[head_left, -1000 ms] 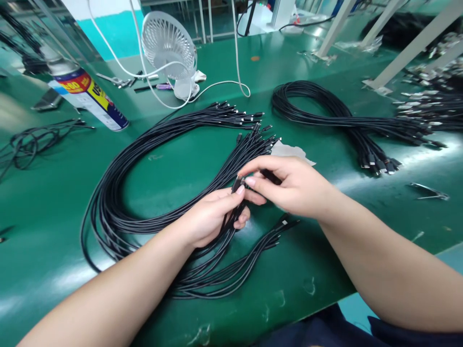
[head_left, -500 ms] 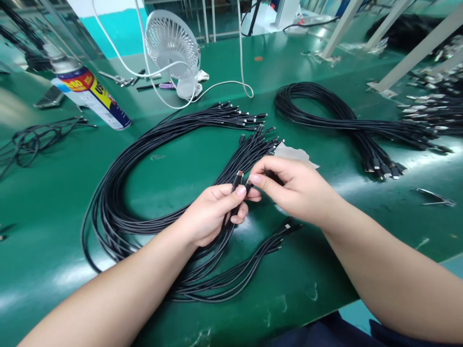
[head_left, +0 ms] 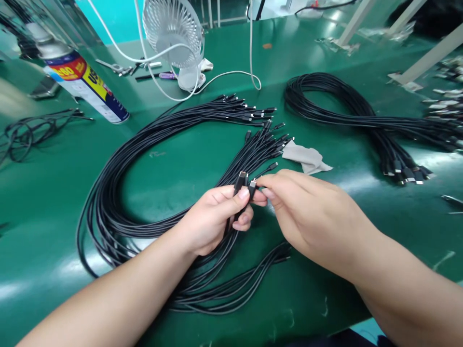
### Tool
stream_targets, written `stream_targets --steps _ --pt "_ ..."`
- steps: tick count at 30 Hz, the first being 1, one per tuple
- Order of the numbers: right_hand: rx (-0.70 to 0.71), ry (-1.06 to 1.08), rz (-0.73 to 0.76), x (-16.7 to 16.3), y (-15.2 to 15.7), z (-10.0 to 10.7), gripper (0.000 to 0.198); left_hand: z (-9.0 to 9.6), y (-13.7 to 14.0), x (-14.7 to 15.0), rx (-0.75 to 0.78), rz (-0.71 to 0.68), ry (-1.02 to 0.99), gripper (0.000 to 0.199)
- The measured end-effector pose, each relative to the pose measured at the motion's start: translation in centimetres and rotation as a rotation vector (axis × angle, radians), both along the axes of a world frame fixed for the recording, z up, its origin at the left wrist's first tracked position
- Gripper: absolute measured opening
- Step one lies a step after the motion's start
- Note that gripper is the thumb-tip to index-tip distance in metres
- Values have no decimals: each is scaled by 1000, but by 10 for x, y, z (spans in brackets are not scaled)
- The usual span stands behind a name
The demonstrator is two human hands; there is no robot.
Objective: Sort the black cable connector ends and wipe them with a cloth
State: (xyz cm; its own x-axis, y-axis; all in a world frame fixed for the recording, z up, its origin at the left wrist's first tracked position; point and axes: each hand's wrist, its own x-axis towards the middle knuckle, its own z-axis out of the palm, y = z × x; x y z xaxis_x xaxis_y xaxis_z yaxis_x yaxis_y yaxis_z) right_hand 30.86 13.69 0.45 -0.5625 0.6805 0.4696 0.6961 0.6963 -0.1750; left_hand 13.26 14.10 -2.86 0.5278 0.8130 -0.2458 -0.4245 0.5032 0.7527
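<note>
My left hand [head_left: 226,212] is closed around a few black USB cables, their metal-tipped plugs [head_left: 239,180] sticking up between thumb and fingers. One plug [head_left: 252,188] leans to the right, towards my right hand. The fingertips of my right hand [head_left: 314,212] are pinched together right beside that plug; what they hold, if anything, is hidden. Beneath and behind my hands a large bundle of black cables [head_left: 108,193] curves in a C shape, plug ends [head_left: 267,137] to the right. Below my hands lies a smaller strand of cables [head_left: 249,284].
A crumpled whitish cloth or paper scrap [head_left: 307,158] lies beyond my right hand. Another looped cable bundle [head_left: 325,91] is at the right. A white fan [head_left: 173,33], a spray can [head_left: 85,86] and loose cables [head_left: 32,132] stand or lie at the back and left of the green table [head_left: 173,164].
My right hand has turned and come lower, still beside the plugs. A plug in my left hand now tips further right. The view has shifted slightly, uncovering more of the whitish scrap.
</note>
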Motion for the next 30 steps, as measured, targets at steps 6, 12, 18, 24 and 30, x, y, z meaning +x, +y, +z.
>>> stream_targets --steps 6,12,18,24,30 --pt "21 50 -14 -1 -1 1 19 2 0 1 -1 0 6 20" --pt "134 -30 -35 -1 -1 -1 20 1 -1 3 35 24 55 21" --pt "196 -69 -63 -2 -3 -1 20 1 -3 3 36 32 106 24" --pt "206 -69 -70 -2 -3 -2 20 1 -1 5 22 41 134 27" --pt "198 -86 -54 -1 -2 0 19 1 -1 4 17 44 155 28"
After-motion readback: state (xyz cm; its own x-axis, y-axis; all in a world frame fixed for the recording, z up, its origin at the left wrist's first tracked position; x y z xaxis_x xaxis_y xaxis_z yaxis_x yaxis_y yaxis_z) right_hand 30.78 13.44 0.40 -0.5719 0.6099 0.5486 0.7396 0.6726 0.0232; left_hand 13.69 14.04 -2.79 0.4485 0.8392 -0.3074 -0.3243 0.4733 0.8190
